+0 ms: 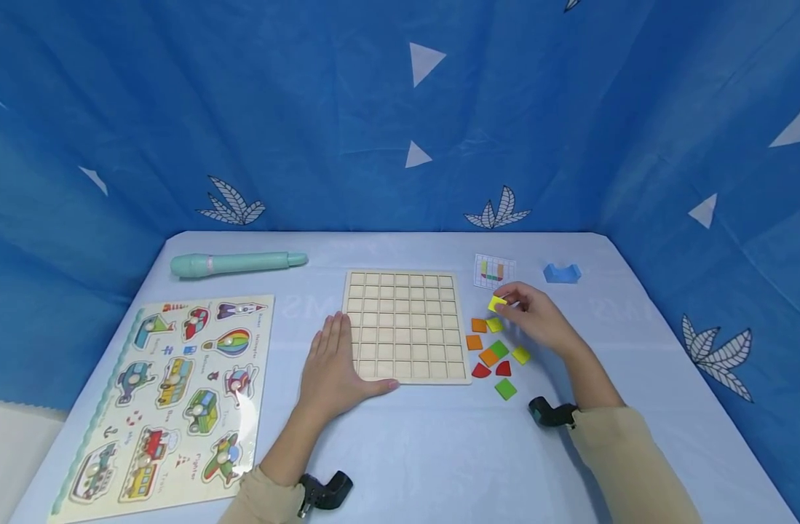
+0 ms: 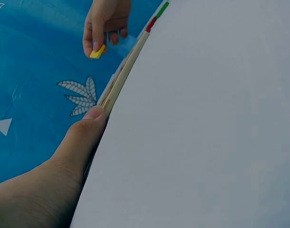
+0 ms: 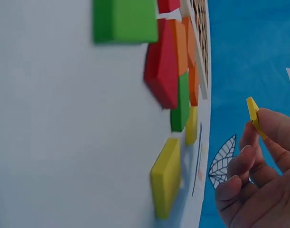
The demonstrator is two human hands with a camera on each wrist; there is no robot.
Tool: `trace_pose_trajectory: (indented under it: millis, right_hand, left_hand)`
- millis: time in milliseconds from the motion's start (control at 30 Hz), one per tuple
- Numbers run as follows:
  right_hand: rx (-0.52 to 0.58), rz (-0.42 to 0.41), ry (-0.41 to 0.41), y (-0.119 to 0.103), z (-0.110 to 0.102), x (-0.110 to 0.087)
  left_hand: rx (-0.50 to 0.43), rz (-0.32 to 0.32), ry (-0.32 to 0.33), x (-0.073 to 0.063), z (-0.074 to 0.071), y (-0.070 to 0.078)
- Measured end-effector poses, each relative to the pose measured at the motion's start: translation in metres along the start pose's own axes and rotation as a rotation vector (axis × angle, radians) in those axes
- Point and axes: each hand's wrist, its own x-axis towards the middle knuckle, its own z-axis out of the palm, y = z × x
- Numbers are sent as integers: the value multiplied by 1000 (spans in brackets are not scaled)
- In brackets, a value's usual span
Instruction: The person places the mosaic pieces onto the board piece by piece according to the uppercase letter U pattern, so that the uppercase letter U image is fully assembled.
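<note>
Beige sleeve (image 1: 635,466), right hand (image 1: 536,316), yellow tile (image 1: 496,303) pinched at its fingertips

On the picture board (image 1: 183,489) to my left, I read "Bus", "Train" and "Fighter"; faint letters on my tablecloth (image 1: 439,451) escape me.

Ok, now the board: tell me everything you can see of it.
The board is pale, thin and nearly square, and looks wooden. A plain border frames a grid of small square cells; those in view hold no pieces. It lies flat on the table, with coloured pieces just off its right side. The left hand spans its near left corner, thumb touching the near edge.
</note>
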Motion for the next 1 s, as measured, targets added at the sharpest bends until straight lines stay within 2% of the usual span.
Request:
trace_pose_trajectory:
  millis: [533,767,1000]
  right_hand:
    - [49,-65,-87,-39,21,31]
    - [75,-82,-101,-51,35,44]
    - [125,-132,-153,-63,51,54]
  left_hand:
    - [-12,6,10,-1,-1,1]
    - [-8,-10,-11,-1,-2,3]
    - [4,-13,-15,0,-2,2]
